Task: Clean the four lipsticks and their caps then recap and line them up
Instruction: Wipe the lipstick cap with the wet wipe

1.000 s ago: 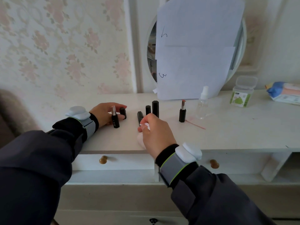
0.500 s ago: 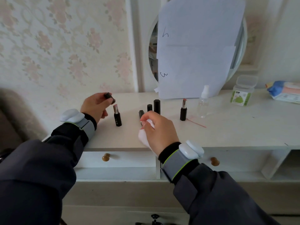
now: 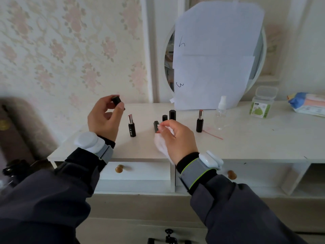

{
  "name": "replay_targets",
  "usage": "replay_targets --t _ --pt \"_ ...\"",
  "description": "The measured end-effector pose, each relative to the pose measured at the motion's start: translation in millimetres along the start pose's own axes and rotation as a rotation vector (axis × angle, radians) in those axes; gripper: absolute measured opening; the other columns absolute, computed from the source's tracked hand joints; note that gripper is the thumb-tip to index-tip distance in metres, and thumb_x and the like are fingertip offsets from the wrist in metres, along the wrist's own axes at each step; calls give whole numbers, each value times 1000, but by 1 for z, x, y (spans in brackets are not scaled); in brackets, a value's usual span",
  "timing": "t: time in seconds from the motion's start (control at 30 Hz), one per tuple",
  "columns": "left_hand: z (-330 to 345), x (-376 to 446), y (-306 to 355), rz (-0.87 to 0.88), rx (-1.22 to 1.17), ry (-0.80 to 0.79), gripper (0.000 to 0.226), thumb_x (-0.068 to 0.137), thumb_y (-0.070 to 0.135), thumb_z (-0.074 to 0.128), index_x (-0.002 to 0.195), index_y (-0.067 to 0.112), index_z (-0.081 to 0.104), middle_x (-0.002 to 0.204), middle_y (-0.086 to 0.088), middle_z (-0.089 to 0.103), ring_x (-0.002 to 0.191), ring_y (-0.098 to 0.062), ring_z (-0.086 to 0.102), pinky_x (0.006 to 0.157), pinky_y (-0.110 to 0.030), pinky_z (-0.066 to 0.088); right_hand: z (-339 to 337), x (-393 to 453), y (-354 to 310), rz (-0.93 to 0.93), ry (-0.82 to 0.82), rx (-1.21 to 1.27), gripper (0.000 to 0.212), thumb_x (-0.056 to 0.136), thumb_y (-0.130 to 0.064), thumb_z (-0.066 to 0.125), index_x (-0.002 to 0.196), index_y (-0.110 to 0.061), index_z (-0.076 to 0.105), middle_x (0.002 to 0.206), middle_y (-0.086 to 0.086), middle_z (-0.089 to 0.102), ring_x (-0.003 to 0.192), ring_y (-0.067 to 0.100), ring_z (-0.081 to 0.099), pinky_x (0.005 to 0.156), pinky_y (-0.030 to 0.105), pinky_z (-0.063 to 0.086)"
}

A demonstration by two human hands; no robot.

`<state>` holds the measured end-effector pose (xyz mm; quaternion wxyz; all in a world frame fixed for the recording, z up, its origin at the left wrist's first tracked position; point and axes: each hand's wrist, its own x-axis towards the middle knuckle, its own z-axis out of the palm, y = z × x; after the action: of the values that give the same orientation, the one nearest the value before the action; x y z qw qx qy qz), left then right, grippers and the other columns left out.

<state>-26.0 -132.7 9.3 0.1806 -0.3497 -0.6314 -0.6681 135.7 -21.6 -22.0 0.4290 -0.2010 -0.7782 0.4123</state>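
Left hand pinched a short black lipstick cap aloft, long axis tilted; right hand gripped a white wipe, low and right of the cap, above the white tabletop.

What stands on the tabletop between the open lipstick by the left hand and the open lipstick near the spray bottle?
In the head view, between the left open lipstick and the right open lipstick: three black pieces, and the right hand holding a white wipe.
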Motion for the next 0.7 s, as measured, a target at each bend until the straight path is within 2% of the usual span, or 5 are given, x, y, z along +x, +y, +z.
replay_targets --t 0.1,0.23,0.43,0.6,0.7 --pt "5 -11 11 -7 -45 -20 26 91 21 61 116 15 65 98 -6 70 57 -3 60 54 -17 45 0 0 0 -23 28 43 13 96 -24 58 96 -20 71 86 -15 69 84 -12 58 76 1 39" --pt "17 -33 26 -26 -114 -131 26 92 16 60 118 16 63 96 -8 71 53 0 58 44 -17 41 2 0 -2 -56 54 7 13 99 -25 54 93 -21 64 83 -15 65 83 2 58 70 4 39" --pt "33 -42 32 -127 -216 -226 31 89 22 58 120 16 61 86 -2 75 41 -18 45 41 -26 39 0 -4 -9 87 24 265 15 98 -27 49 95 -13 49 72 -9 55 60 -3 55 63 25 45" --pt "40 -45 36 -216 -281 -273 20 96 12 56 115 10 62 83 -5 75 33 -16 37 38 -20 33 -2 -3 -6 -12 -17 151 6 98 -17 49 96 -18 54 80 -12 59 71 -6 54 61 9 40" --pt "44 -46 35 -245 -284 -296 19 96 14 56 113 9 64 59 2 67 33 -16 37 39 -21 34 -4 -7 -6 -77 23 182 14 96 -13 54 96 -21 66 88 -19 69 87 -5 62 72 9 45"
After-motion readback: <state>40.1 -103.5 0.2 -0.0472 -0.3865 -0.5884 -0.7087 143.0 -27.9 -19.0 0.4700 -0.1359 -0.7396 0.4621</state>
